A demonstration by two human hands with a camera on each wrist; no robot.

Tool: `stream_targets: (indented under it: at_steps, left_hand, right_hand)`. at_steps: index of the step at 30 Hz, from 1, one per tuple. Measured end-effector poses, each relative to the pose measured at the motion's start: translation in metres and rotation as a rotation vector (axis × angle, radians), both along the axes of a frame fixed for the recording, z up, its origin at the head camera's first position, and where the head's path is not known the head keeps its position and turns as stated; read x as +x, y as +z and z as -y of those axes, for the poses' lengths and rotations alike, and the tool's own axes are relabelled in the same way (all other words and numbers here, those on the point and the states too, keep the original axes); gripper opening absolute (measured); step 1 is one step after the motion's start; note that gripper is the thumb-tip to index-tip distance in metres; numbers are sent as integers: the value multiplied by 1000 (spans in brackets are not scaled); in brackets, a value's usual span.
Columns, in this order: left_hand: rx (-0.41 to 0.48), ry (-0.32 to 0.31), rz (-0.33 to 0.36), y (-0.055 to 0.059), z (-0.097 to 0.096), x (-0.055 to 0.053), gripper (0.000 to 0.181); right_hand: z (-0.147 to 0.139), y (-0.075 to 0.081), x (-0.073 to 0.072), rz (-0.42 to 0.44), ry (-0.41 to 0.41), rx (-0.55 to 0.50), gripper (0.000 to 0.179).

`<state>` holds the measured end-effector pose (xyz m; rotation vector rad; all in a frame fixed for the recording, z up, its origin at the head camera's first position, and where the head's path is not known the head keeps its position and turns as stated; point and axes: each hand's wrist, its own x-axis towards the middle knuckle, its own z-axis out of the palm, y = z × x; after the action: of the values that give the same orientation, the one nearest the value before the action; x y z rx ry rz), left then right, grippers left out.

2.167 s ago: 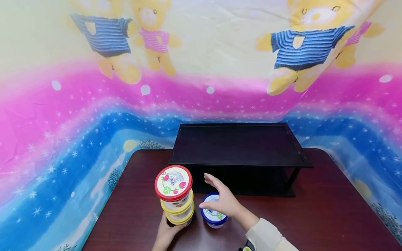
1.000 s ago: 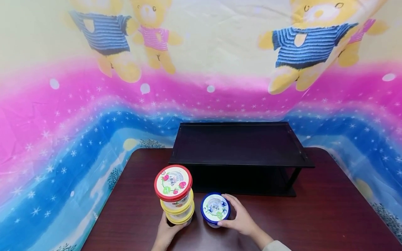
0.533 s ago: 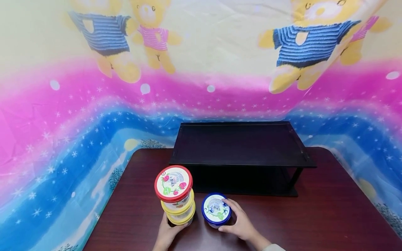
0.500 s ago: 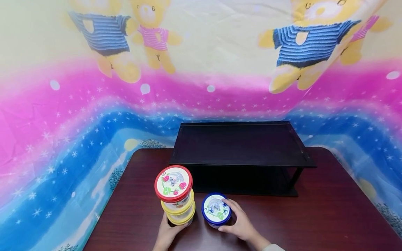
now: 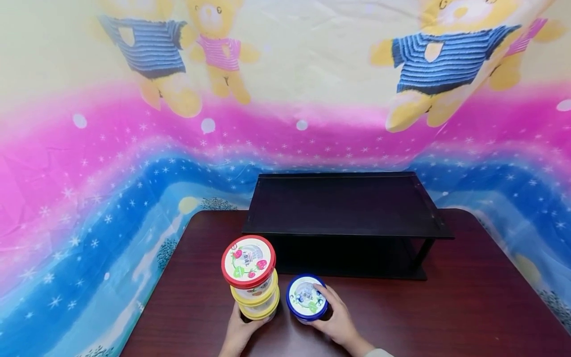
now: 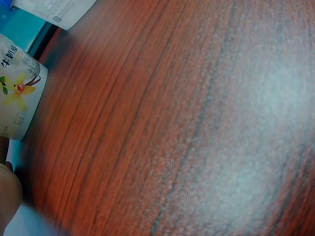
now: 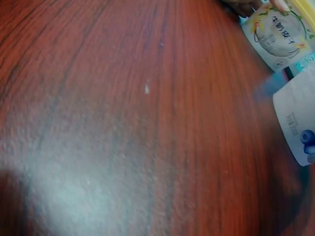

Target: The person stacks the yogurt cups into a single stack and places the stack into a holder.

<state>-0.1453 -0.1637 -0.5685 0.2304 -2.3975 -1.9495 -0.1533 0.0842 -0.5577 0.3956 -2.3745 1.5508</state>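
A stack of three paper tubs stands on the left in the head view. A red-lidded tub (image 5: 249,262) with berry pictures tops two yellow-lidded tubs (image 5: 255,293). My left hand (image 5: 241,331) holds the lowest tub, thumb across its near side. To the right of the stack is a blue-lidded tub (image 5: 306,297) with blueberry pictures. My right hand (image 5: 337,320) grips its right side, fingers over the lid's edge and thumb at the front. In the right wrist view, the blueberry tub's white wall (image 7: 293,115) shows beside the bottom tub of the stack (image 7: 280,37).
Behind the tubs, a black two-level shelf (image 5: 343,204) stands on the dark red wooden table (image 5: 192,287). A cloth backdrop (image 5: 290,74) printed with bears hangs around the back and sides.
My right hand has come down from above the blue-lidded tub and taken hold of its right side. My left hand and the stack have stayed in place.
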Motion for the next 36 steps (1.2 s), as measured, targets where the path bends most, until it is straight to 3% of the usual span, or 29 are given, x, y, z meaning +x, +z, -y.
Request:
stream_targets:
  at_steps: [3,6,10,13,21,25,32,36]
  left_hand:
    - [-4,-4,-3,0,-1,0,76]
    - [-6,-6,-15,-1,-1,0,76]
    - [1,-12,-19,-1,-2,0,76]
    - [12,-15,-17,0,-2,1,77]
    - [20,-16,12,2,0,1,79]
    - [11,-9,36,1,0,1,80]
    - [4,-10,-5,-2,0,0,78]
    - [-18,3,-15,-2,0,0,77]
  right_hand:
    - [2,0,1,-26,-23,2,76]
    - [7,16,6,6,-46,-1,74]
    - [6,19,7,44,-101,-2,73]
    - [0,9,2,21,-129,-6,75]
    - [-13,25,4,-44,-171,-5,74]
    - [-17,39,5,-88,-147,-20,74]
    - [-15,85,14,-232,-95,-28,71]
    - [-16,103,16,-240,-74,-22,71]
